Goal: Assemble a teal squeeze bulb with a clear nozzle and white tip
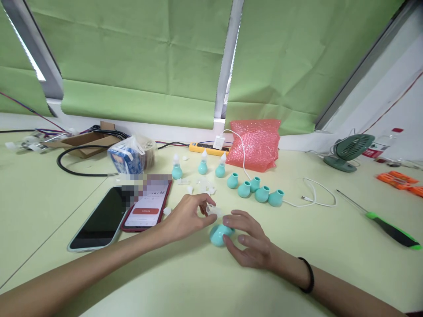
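Note:
My left hand [194, 210] pinches a small clear plastic piece [213, 210] between thumb and fingertips; its exact shape is hard to make out. Just below it, a teal squeeze bulb [219, 236] lies tilted at the table, its neck toward my right hand [247, 241]. The curved right thumb and fingertips are around the bulb's neck side, seemingly in a loose hold. Beyond my hands lie loose clear and white plastic parts [205, 184]. Several open-necked teal bulbs [244, 189] stand to the right. Three teal bulbs with clear bodies and pointed tips [202, 165] stand upright farther back.
Two phones, one dark [99, 220] and one lit [148, 204], lie left of my hands. Behind are a bagged blue package [127, 156], a yellow power strip [208, 149] and red bubble wrap [254, 145]. A screwdriver [390, 226] and a green fan [352, 147] are right.

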Tool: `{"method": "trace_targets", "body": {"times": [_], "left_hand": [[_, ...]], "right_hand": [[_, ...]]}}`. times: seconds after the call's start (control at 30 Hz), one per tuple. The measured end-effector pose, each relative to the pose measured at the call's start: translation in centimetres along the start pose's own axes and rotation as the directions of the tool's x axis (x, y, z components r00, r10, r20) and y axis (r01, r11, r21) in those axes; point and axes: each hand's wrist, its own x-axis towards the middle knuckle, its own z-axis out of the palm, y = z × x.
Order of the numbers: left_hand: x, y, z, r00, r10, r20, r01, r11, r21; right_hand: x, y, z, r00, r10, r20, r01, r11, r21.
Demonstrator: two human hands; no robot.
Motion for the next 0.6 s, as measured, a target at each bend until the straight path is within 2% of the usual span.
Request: {"method": "trace_targets", "body": {"times": [0.1, 0.13, 0.17, 0.23, 0.3, 0.37, 0.5, 0.6], "left_hand": [[0.02, -0.15, 0.07, 1.000, -0.002, -0.016, 0.002, 1.000, -0.004], [0.03, -0.20, 0.11, 1.000, -0.002, -0.021, 0.002, 1.000, -0.006], [0.04, -0.26, 0.15, 1.000, 0.000, -0.023, 0.000, 1.000, -0.009], [0.05, -0.34, 0.22, 1.000, 0.003, -0.024, -0.003, 1.000, -0.011], [0.07, -0.35, 0.25, 1.000, 0.006, -0.030, -0.007, 1.000, -0.014], [0.07, -0.28, 0.23, 0.999, 0.010, -0.049, -0.011, 1.000, -0.019], [0.01, 0.04, 0.08, 0.997, 0.019, -0.080, -0.023, 0.998, -0.051], [-0.06, 0.26, -0.03, 0.996, 0.018, -0.086, -0.025, 0.997, -0.072]], "right_hand": [[-0.04, 0.33, 0.24, 0.970, 0.221, -0.099, -0.228, 0.971, -0.068], [0.01, 0.43, 0.24, 0.951, 0.297, -0.086, -0.304, 0.948, -0.097], [0.11, 0.52, 0.18, 0.933, 0.357, -0.039, -0.359, 0.923, -0.138], [0.35, 0.64, -0.06, 0.903, 0.420, 0.097, -0.389, 0.891, -0.236], [0.54, 0.67, -0.31, 0.878, 0.423, 0.225, -0.349, 0.886, -0.306], [0.60, 0.65, -0.45, 0.875, 0.387, 0.290, -0.300, 0.905, -0.302], [0.61, 0.54, -0.38, 0.899, 0.285, 0.334, -0.265, 0.959, -0.104], [0.83, 0.40, -0.35, 0.903, 0.252, 0.349, -0.286, 0.957, 0.049]]}}
